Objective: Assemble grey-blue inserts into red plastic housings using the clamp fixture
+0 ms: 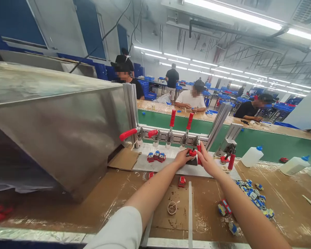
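Left of the left hand (182, 158), three small red-and-blue plastic blocks (156, 156) are clustered on the white fixture plate (144, 164). One small red plastic piece (192, 152) is pinched on the plate between the fingertips of the left hand and the right hand (206, 160). It is judged light and rigid, best gripped by its sides. Right of the right hand, two white plastic bottles (252, 156) are stood.

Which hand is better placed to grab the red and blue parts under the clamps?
Likely left: the left hand lies nearer the red and blue parts; the right hand is farther off.
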Demonstrator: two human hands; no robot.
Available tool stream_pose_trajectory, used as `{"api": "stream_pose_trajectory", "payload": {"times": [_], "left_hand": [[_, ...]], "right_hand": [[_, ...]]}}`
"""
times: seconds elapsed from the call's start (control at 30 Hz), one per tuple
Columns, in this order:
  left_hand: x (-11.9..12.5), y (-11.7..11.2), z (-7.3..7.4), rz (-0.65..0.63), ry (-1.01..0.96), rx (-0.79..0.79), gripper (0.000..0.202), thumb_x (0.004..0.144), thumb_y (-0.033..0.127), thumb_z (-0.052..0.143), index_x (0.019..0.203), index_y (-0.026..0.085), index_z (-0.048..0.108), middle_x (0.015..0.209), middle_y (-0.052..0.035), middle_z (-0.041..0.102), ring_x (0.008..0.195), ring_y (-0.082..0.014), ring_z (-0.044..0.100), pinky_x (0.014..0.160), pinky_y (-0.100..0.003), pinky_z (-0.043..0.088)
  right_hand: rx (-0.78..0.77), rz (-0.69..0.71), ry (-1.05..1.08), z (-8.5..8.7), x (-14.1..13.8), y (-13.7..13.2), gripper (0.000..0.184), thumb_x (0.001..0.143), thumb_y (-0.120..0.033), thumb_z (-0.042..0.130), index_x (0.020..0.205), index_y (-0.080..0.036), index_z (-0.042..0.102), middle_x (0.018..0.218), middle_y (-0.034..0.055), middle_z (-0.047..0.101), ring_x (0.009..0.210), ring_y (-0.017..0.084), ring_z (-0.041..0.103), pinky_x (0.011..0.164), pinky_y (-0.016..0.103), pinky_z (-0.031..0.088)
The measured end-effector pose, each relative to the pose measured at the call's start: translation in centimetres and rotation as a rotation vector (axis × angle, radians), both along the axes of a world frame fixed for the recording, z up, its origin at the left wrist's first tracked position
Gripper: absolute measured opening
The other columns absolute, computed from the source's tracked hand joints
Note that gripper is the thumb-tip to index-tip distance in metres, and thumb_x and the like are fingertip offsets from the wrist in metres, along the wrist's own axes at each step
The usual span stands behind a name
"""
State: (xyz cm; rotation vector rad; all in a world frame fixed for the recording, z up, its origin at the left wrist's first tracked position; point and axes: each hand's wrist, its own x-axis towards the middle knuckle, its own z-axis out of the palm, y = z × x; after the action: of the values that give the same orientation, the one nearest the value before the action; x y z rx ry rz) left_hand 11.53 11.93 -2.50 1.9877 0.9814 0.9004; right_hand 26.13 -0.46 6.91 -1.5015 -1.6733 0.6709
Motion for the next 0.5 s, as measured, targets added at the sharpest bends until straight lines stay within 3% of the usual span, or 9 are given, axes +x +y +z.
{"api": "stream_pose_trajectory", "payload": {"times": [0.17,0.33,0.5], "left_hand": [[-0.3,0.5,0.0,-0.039,0.018,-0.005,0.059,0.072,0.044,0.081,0.126,0.024,0.065,0.118,-0.0083,0.074,0.112,-0.0317,0.068,0.1,-0.04,0.05],[-1.5,1.1,0.3,-0.116,0.07,-0.013,0.099,0.035,0.038,0.098,0.127,0.025,0.065,0.138,-0.0106,0.065,0.129,-0.037,0.06,0.111,-0.04,0.044],[-2.2,1.0,0.3,-0.125,0.1,0.004,0.102,0.043,0.041,0.096,0.135,0.022,0.059,0.148,-0.0144,0.057,0.14,-0.0381,0.051,0.118,-0.042,0.037]], "right_hand": [[-0.002,-0.007,-0.087,-1.2,-0.1,-0.1,0.073,0.101,-0.056,0.038,0.161,-0.016,0.025,0.098,0.0106,0.068,0.08,0.024,0.066,0.072,0.035,0.054],[0.026,-0.001,-0.044,-1.4,-0.4,-0.2,0.075,0.102,-0.057,0.035,0.162,-0.016,0.019,0.084,0.0048,0.064,0.069,0.022,0.062,0.071,0.035,0.053],[0.014,-0.026,0.008,-1.7,-0.6,-0.2,0.078,0.102,-0.058,0.034,0.163,-0.015,0.012,0.072,-0.0008,0.058,0.058,0.02,0.054,0.063,0.033,0.049]]}}
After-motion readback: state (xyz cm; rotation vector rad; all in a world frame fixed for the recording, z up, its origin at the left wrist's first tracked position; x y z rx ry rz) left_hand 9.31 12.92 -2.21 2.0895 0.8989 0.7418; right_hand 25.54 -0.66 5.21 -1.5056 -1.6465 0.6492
